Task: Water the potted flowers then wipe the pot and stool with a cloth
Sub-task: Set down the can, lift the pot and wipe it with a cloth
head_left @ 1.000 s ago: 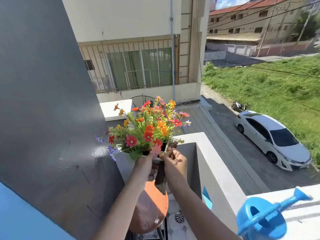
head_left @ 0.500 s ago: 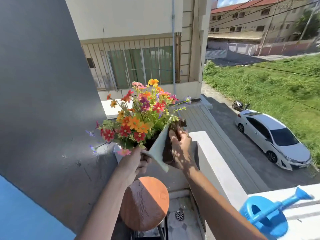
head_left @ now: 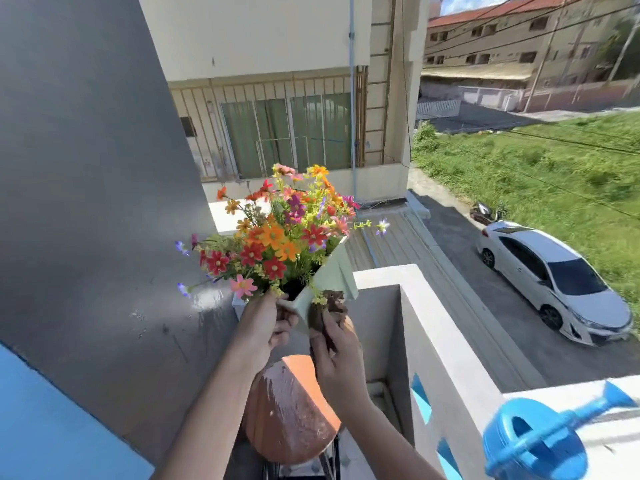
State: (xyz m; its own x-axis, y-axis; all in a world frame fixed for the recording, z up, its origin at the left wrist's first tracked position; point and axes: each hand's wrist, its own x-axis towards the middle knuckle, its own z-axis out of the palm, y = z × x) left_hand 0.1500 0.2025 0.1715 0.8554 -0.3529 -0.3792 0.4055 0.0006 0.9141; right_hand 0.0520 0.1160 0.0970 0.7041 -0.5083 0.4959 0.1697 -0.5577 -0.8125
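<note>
Far right of the fingers a white car (head_left: 554, 278) stands parked on the street beside a grassy lot (head_left: 540, 174), a cream building with green-curtained windows (head_left: 287, 136) rises beyond them, and a grey wall (head_left: 86, 188) stands left.

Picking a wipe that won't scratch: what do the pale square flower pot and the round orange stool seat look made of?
Pale square flower pot: probably plastic, thin flat walls, smooth matte. Round orange stool seat: likely moulded plastic, smooth, with pale streaks that could be dried residue or water.
</note>
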